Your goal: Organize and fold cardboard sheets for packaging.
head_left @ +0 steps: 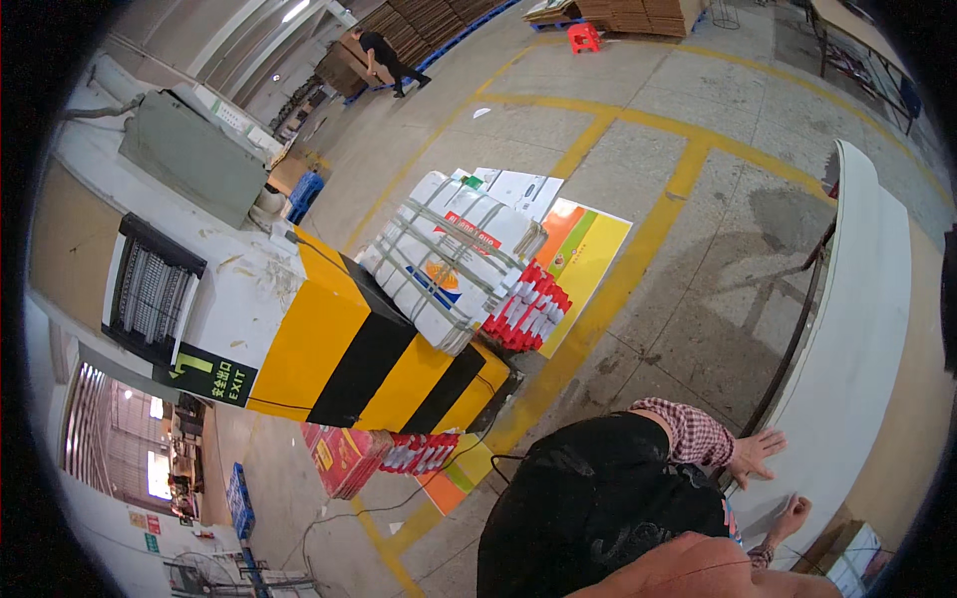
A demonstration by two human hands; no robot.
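My left hand [758, 456], in a plaid sleeve, lies on the white surface of a long table [847, 329] at the right, its fingers spread. It holds nothing. Just nearer, my right hand [794, 515] is over the same table with its fingers curled. What those fingers hold, if anything, is hidden. Dark clothing [598, 488] covers my body beside the table edge. By my right hand, at the lower right, stands a partly visible white and blue carton [852, 560].
A strapped bundle of flat white cartons [449, 259] sits by a yellow-and-black striped block [349, 349]. Red-and-white stacks [533, 309] and printed sheets [588, 259] lie on the floor. Far off are a person in black [384, 62], a red stool [584, 38] and cardboard stacks [638, 15].
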